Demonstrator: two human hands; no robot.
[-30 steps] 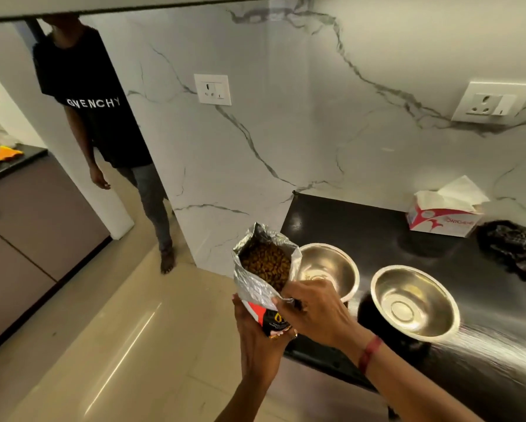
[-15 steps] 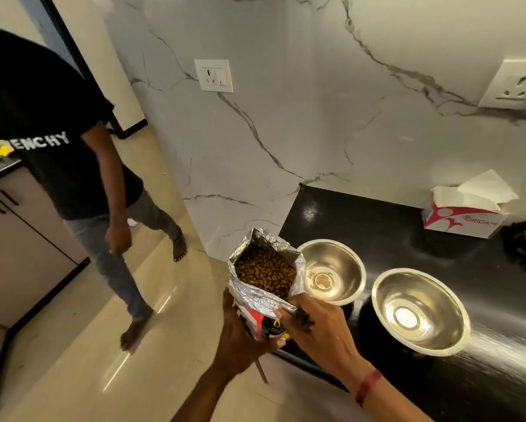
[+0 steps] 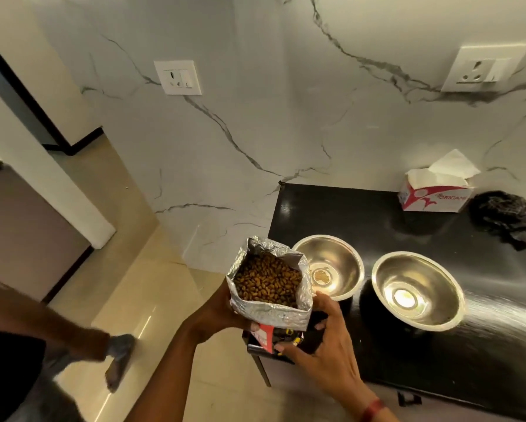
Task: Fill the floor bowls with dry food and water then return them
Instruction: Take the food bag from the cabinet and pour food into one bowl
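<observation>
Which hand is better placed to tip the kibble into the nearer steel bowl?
Probably the left hand: it grips the open food bag by its side and could tilt its mouth toward the left bowl. The right hand only steadies the bag's bottom, between bag and bowl.

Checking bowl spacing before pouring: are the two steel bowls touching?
Apart. The head view shows black counter between the left bowl and right bowl.

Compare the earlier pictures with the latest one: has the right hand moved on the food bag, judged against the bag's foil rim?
Yes. The right hand has slid down from the foil rim to the printed lower part of the food bag.
</observation>
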